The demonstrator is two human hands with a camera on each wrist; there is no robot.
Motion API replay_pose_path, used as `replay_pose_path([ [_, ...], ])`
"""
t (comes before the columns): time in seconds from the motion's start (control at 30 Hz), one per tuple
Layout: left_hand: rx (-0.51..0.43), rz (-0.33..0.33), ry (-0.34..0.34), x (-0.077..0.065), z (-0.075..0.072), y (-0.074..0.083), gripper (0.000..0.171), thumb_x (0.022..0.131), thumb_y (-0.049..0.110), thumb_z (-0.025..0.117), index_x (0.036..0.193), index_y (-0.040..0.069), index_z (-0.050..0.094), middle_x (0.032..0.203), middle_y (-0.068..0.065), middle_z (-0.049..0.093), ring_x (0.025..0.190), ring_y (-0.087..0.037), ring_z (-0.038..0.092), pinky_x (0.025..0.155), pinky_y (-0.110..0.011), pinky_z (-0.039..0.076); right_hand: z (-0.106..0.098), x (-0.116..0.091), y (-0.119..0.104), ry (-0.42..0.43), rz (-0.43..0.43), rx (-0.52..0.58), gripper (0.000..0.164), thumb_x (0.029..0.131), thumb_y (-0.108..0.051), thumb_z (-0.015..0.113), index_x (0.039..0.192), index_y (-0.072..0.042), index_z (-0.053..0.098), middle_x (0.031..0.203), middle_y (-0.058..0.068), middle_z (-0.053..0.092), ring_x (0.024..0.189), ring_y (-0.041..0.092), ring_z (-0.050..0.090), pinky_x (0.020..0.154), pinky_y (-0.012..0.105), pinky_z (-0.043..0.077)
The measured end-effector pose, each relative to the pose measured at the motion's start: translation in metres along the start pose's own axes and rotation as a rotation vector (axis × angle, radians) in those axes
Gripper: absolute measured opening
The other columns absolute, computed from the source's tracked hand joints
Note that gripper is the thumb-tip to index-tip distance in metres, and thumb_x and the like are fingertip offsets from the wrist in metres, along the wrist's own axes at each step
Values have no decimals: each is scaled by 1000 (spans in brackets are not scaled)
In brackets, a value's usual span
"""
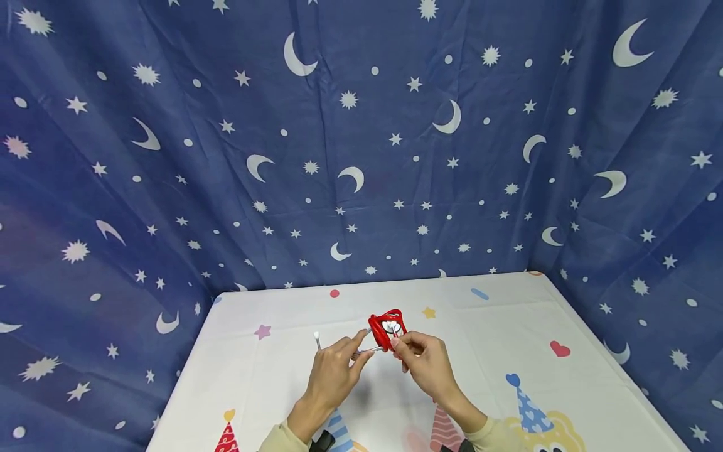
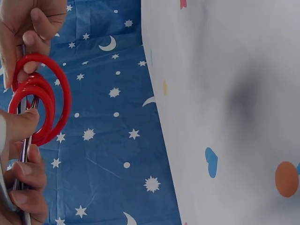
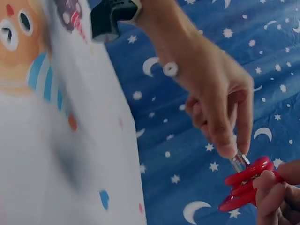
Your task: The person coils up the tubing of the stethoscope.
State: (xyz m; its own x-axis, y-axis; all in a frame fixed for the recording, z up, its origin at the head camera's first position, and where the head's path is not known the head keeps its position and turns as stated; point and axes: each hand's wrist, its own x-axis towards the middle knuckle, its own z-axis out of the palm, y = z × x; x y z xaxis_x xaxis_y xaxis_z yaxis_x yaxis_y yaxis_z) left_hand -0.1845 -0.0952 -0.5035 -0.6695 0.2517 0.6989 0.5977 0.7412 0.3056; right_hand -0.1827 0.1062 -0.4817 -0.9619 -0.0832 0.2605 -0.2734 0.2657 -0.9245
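Observation:
A stethoscope [image 1: 380, 336] with coiled red tubing [image 2: 66, 93] is held up above the table between both hands. My left hand [image 1: 332, 373] grips its metal ear tubes [image 1: 370, 349], thumb and fingers closing on them close to the coil. One white ear tip [image 1: 316, 334] sticks out past the left hand; it also shows as a pale ear tip [image 3: 170, 69] in the right wrist view. On the coil's other side, my right hand [image 1: 427, 364] pinches the stethoscope by the round chest piece [image 1: 390, 326]. Fingers hide part of the tubing and the other ear tip.
The table [image 1: 497, 326] has a white cloth printed with hearts, stars and party-hat figures. A dark blue curtain [image 1: 373, 157] with moons and stars hangs behind it and along both sides. A black wrist strap device [image 3: 112, 21] sits on the left wrist.

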Motion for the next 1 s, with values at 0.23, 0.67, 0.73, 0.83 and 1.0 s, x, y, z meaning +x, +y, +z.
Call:
replay_pose_path([
  [0.23,35,67,16,5,-2,3,41,83,27,79,118,8,71,68,6,66,55,-1,61,50,-15,44,4,-1,2,233,-352,-303,4,83,-14,78,83,-11,77,68,-10,67,55,-4,54,48,17,45],
  [0.67,84,90,5,11,-7,6,39,84,29,78,117,8,71,68,7,66,52,0,55,48,-16,42,8,-4,-2,282,-403,-404,5,85,-12,76,86,-8,78,72,-9,63,59,-4,51,51,13,42],
  [0.73,69,87,0,11,-7,6,39,84,28,78,117,8,71,69,6,67,53,-1,56,48,-16,43,8,-4,-2,303,-424,-387,7,83,-12,78,85,-6,79,69,-8,57,56,-5,44,49,10,36],
  [0.83,47,80,-7,11,-8,7,39,84,27,78,116,7,71,70,5,68,54,-2,59,49,-15,43,8,-4,-1,342,-450,-368,7,80,-10,81,81,-4,78,64,-9,46,54,-5,34,47,10,27],
  [1.0,34,77,-16,9,-7,6,39,83,27,79,115,7,72,70,5,68,56,-2,63,50,-14,45,9,-3,4,374,-443,-346,5,77,-7,82,78,-3,78,59,-10,40,54,-6,29,46,9,24],
])
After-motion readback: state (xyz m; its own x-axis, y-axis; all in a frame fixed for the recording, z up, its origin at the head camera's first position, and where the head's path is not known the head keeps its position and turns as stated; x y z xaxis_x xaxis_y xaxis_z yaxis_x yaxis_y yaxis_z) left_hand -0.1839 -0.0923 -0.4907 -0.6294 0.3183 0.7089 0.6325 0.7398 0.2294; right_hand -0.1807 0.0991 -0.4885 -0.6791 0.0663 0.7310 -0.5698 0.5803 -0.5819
